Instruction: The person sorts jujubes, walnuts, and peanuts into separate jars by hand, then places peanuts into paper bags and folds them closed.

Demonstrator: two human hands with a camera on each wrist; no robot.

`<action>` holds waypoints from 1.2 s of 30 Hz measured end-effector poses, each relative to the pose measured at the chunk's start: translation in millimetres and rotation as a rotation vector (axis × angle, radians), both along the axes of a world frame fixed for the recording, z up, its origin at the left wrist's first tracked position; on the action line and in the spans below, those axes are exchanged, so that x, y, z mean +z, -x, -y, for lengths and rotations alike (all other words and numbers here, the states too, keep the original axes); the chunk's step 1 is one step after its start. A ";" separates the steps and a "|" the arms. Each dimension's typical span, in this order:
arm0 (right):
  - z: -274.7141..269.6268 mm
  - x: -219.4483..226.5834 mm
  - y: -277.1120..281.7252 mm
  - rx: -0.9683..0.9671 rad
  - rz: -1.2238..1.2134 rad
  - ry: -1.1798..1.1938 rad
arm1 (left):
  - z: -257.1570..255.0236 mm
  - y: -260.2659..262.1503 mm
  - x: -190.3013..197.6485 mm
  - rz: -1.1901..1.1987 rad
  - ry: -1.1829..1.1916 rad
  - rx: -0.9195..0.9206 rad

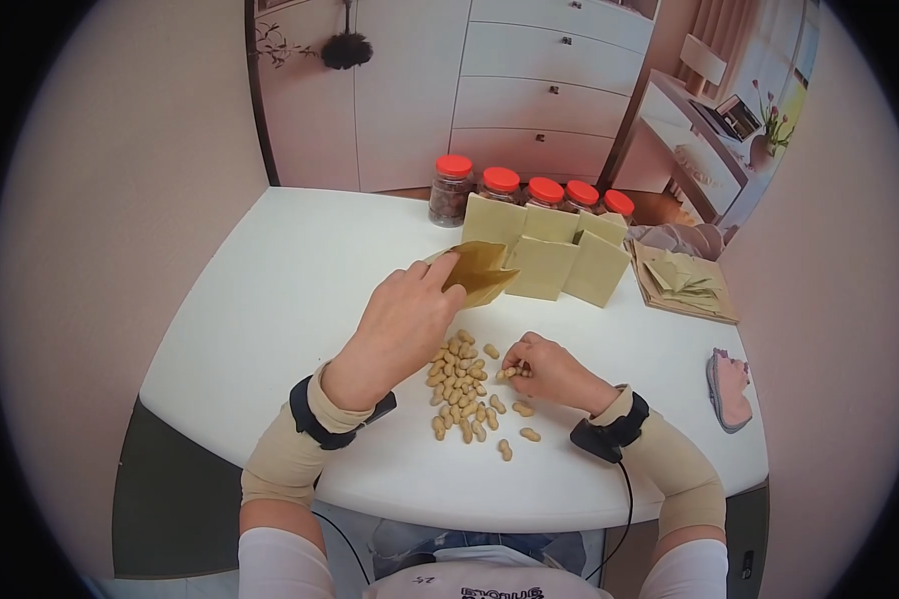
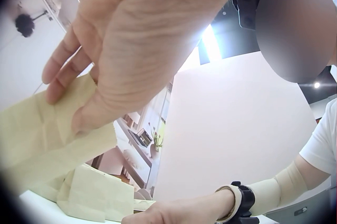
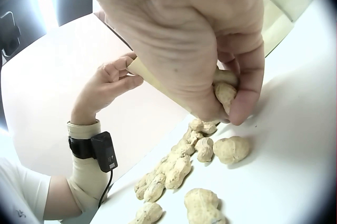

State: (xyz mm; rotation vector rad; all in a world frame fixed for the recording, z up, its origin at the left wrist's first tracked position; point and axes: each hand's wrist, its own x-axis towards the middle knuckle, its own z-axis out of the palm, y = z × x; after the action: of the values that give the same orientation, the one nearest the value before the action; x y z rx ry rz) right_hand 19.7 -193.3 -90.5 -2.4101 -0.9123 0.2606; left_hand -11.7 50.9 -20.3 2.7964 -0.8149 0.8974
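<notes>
My left hand (image 1: 402,321) grips a pale yellow paper bag (image 1: 484,280) above the table, thumb on one side and fingers on the other. The bag's mouth gapes to the right, toward my other hand. Low over the table, my right hand (image 1: 559,373) pinches peanuts (image 3: 225,94) between thumb and fingers; the fingers partly hide them. Just left of that hand spreads a pile of unshelled peanuts (image 1: 455,387) on the white table (image 1: 260,290). Several loose peanuts (image 3: 231,150) lie around its edge.
Behind the held bag stand several upright paper bags (image 1: 540,268). Farther back is a row of jars with red lids (image 1: 453,166). A stack of flat paper bags (image 1: 685,287) lies at right, with a pink and grey cloth item (image 1: 732,391) nearer the right edge.
</notes>
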 end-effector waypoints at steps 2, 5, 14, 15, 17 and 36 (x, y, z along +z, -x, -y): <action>2.0 6.3 -0.4 0.002 0.021 -0.029 | -0.2 0.3 1.3 0.003 -0.001 0.004; -2.0 33.1 0.9 -0.023 0.031 -0.126 | -0.7 1.0 3.5 0.005 0.018 -0.004; -55.3 105.2 -30.0 -0.027 0.357 -0.284 | 3.0 -0.1 4.4 -0.032 0.016 0.015; -59.9 101.8 -35.9 0.016 0.470 -0.257 | 2.2 -0.9 4.2 -0.033 0.011 0.018; -65.0 107.2 -35.0 0.038 0.413 -0.290 | 0.1 -3.2 3.4 -0.050 0.015 0.028; 7.1 27.4 52.5 -0.069 -0.200 0.266 | -8.6 -8.7 3.8 -0.064 0.090 0.046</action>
State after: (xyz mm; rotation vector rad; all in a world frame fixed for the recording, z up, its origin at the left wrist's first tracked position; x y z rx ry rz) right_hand -32.8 -200.4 -63.0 -2.5908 -0.7418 0.6197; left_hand -3.0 59.5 -16.5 2.7608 -0.6869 0.8245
